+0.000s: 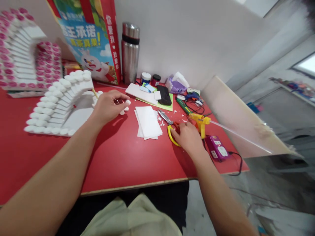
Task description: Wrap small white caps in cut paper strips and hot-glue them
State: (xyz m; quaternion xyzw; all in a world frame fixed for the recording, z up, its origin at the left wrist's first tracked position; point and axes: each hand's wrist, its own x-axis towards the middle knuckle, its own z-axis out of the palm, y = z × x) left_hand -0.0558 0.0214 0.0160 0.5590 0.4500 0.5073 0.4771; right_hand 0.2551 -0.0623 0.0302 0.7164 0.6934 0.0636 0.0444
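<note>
My left hand [107, 106] is closed in a pinch, with a small white disc [128, 102] at its fingertips. A few similar white pieces [122, 112] lie just below those fingers. Left of this hand stands a white stepped arch [62, 98] edged with rounded white pieces. My right hand [189, 136] is closed around the handles of a pair of scissors [172, 137], which have yellow and orange grips. Their blades point away, towards paper scraps. Beside that hand's fingers is a yellow glue gun [200, 121] with a clear glue stick. White sheets [149, 122] lie between both hands.
A finished-looking pink-and-white arch [18, 55], a printed bag [91, 42] and a steel flask [130, 52] stand at the back. Paint jars [146, 78], a tissue pack [176, 84] and a green pen-like tool [182, 105] lie rightward. A purple power strip [217, 148] sits near the right edge.
</note>
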